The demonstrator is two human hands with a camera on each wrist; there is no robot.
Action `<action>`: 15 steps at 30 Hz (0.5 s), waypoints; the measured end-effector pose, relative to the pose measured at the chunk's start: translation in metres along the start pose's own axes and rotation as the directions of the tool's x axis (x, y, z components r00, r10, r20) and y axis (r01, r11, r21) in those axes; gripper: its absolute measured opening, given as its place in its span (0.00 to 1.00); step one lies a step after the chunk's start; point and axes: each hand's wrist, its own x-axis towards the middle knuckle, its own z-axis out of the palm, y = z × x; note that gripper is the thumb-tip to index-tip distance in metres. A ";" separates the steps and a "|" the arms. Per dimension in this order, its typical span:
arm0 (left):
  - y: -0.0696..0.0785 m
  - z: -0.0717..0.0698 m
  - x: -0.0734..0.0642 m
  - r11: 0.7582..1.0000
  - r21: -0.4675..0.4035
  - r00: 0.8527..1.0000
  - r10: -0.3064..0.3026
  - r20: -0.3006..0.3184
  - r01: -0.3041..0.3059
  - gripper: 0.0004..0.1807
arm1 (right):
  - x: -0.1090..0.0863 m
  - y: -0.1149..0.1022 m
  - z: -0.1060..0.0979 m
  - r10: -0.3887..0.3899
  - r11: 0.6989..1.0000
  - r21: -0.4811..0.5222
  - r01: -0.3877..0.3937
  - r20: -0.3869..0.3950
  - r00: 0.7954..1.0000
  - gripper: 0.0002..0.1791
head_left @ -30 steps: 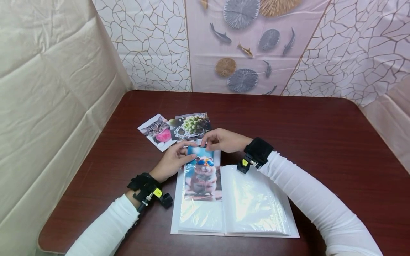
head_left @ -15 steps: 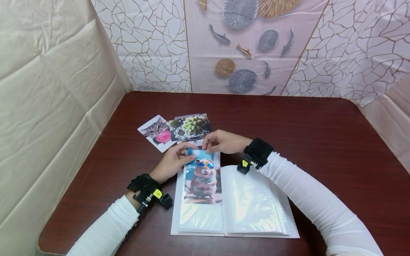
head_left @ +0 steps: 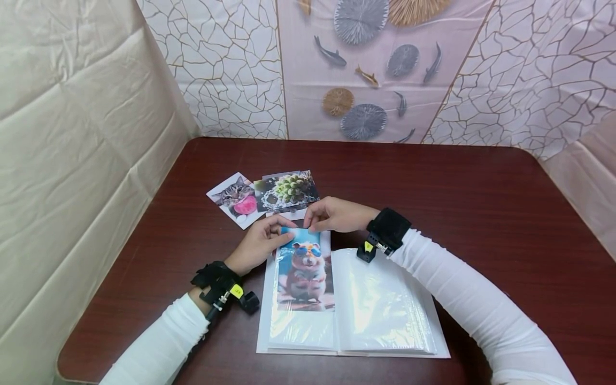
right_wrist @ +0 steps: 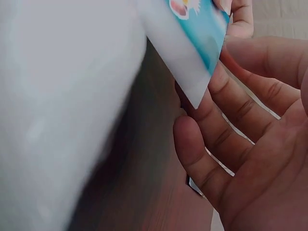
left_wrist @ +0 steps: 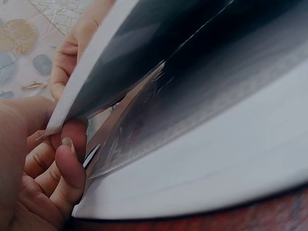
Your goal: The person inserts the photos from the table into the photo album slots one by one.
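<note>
A photo album [head_left: 385,305] lies spread on the table, with clear plastic sleeves on both pages. In the left page's upper part is a hamster photo [head_left: 306,275], its lower portion under the shiny plastic. My left hand [head_left: 259,243] holds the page's upper left corner, thumb in front and fingers behind; the left wrist view shows the raised page [left_wrist: 82,82] between them and a sleeve bulging behind. My right hand [head_left: 340,214] pinches the photo's top edge between thumb and fingers. In the right wrist view, the photo's blue top [right_wrist: 204,43] meets the fingers.
Behind the hands lie loose photos: a cat photo [head_left: 236,199] on the left and a succulent photo [head_left: 289,190] atop others. The dark wooden table [head_left: 457,203] reaches back to a patterned wall cloth [head_left: 231,69]. A pale drape [head_left: 96,160] hangs at the left.
The hamster photo has slid a little down the left page, toward the wearer. My right hand has followed it down slightly; my left hand has stayed nearly in place.
</note>
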 end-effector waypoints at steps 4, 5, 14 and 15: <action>0.000 0.000 0.000 1.000 -0.011 1.000 -0.012 0.010 0.012 0.10 | -0.001 -0.001 0.000 -0.011 1.000 -0.004 0.011 0.007 1.000 0.08; 0.000 0.000 0.000 1.000 -0.011 1.000 -0.016 0.011 0.016 0.11 | -0.002 -0.002 0.000 -0.013 1.000 -0.009 0.013 0.009 1.000 0.08; 0.002 -0.001 -0.001 0.999 0.017 0.999 -0.037 0.000 0.037 0.10 | -0.002 -0.001 0.001 -0.020 0.999 -0.027 0.020 0.025 1.000 0.08; 0.002 -0.001 -0.001 0.999 0.019 0.999 -0.037 -0.002 0.037 0.09 | -0.002 -0.001 0.001 -0.019 0.999 -0.027 0.020 0.026 0.999 0.08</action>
